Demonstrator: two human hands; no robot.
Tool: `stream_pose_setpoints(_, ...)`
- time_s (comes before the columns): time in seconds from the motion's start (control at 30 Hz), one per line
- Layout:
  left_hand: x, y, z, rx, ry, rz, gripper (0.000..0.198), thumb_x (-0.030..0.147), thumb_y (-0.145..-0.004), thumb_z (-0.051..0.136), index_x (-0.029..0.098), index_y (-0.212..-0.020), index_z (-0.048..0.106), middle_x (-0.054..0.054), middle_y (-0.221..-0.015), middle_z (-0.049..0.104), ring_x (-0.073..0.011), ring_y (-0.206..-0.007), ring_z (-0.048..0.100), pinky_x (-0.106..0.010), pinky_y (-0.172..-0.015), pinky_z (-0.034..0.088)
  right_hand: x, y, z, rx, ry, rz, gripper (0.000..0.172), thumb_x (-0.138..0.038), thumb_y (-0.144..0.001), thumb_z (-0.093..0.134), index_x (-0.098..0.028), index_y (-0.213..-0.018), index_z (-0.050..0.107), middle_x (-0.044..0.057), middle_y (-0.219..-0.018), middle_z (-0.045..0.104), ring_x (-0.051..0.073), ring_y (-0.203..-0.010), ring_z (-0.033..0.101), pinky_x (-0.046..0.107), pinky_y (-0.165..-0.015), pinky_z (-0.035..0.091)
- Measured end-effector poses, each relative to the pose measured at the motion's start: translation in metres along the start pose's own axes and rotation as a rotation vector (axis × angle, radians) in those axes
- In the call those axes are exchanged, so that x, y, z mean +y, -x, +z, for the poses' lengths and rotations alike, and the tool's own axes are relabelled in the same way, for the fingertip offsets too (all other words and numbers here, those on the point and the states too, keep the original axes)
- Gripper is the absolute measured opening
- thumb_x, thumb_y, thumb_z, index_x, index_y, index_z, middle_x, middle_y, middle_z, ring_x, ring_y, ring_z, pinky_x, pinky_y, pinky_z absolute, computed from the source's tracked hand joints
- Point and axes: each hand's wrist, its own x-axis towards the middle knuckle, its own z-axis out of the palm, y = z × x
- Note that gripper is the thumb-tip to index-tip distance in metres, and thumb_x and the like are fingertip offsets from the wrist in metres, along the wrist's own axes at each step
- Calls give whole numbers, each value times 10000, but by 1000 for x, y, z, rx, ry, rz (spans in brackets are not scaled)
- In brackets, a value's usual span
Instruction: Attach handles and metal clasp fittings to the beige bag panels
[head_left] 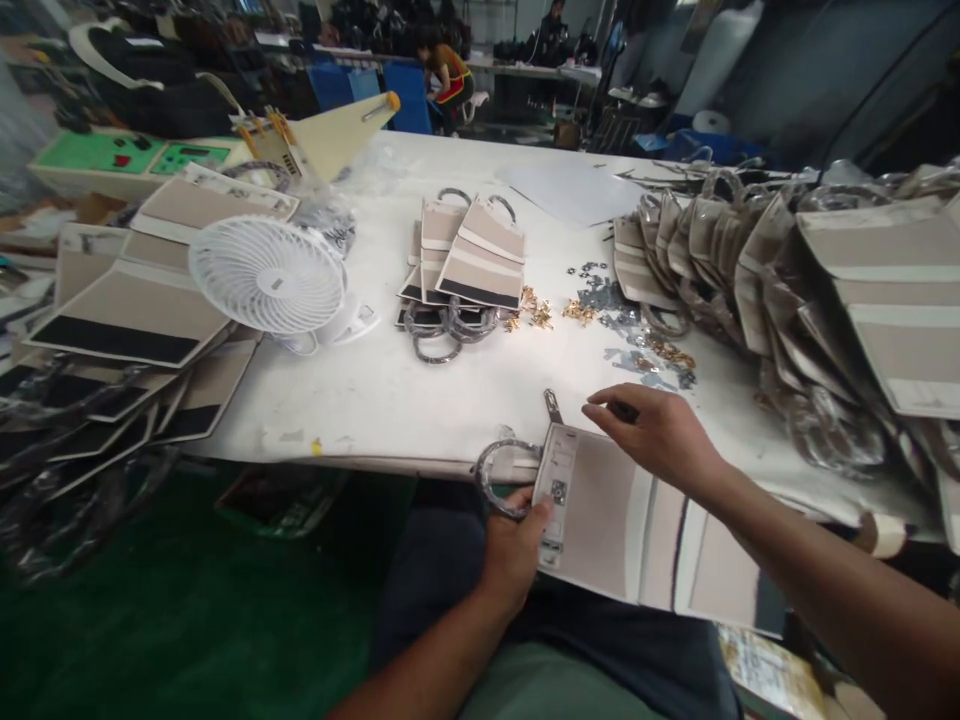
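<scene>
A beige and white panel point(600, 510) lies over the table's front edge and the person's lap. My left hand point(517, 550) grips its left edge, thumb on top, beside a small metal fitting point(558, 491). A plastic-wrapped ring handle point(495, 470) stands out from that edge. Above the panel's upper corner, my right hand point(649, 425) is closed, fingertips together around something dark that I cannot make out. Just left of those fingertips, a small dark strap with metal on it point(553, 405) sticks up at the panel's corner.
Stacked panels lie left point(127, 310), centre point(480, 255) and right point(885, 300) on the white table point(300, 400). A white fan point(268, 275) stands left. Gold pieces point(581, 311) and grey metal plates point(600, 292) lie beyond my right hand. People sit in the background.
</scene>
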Motion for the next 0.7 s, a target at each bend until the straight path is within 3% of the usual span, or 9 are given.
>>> stream_pose_setpoints(0.13, 1, 0, 8, 62, -66, -6, 407, 505, -758, 855, 143, -932, 784, -63, -767, 754, -186, -670, 669, -281, -644, 530, -31, 33, -1, 147, -524, 190, 425, -536, -924, 728, -232, -647, 620, -7, -553, 558, 152, -497, 502, 301, -496, 398)
stream_pose_setpoints(0.23, 5, 2, 16, 92, -39, -36, 389, 488, -746, 859, 145, -904, 765, -59, -755, 745, -169, -641, 652, -266, -611, 515, -38, 42, 20, 255, -1023, 225, 459, -472, -935, 725, -241, -619, 486, -41, -539, 455, 128, -459, 443, 279, -447, 377)
stream_pose_setpoints(0.3, 6, 1, 20, 101, -2, -51, 398, 484, -727, 870, 142, -898, 760, -57, -749, 742, -169, -640, 654, -265, -608, 517, -36, 40, 36, 331, -1202, 216, 458, -429, -929, 722, -240, -617, 444, -54, -550, 404, 116, -458, 416, 268, -438, 365)
stream_pose_setpoints(0.43, 7, 1, 25, 116, 32, -56, 392, 464, -703, 885, 136, -880, 761, -50, -726, 734, -174, -637, 656, -266, -603, 516, -25, 34, 50, 446, -1275, 238, 445, -408, -911, 692, -240, -612, 408, -61, -556, 352, 108, -444, 365, 268, -422, 340)
stream_pose_setpoints(0.5, 8, 1, 26, 129, 36, -59, 372, 440, -700, 884, 134, -874, 763, -51, -727, 738, -176, -641, 661, -265, -602, 513, -24, 36, 51, 443, -1266, 214, 443, -401, -919, 675, -237, -605, 408, -59, -548, 348, 108, -438, 352, 268, -419, 328)
stream_pose_setpoints(0.7, 16, 3, 32, 134, 82, -93, 331, 385, -689, 876, 118, -852, 769, -46, -701, 732, -160, -605, 647, -256, -586, 502, -30, 51, 64, 399, -1163, -9, 413, -326, -986, 650, -230, -622, 479, -48, -550, 429, 119, -459, 424, 280, -459, 364)
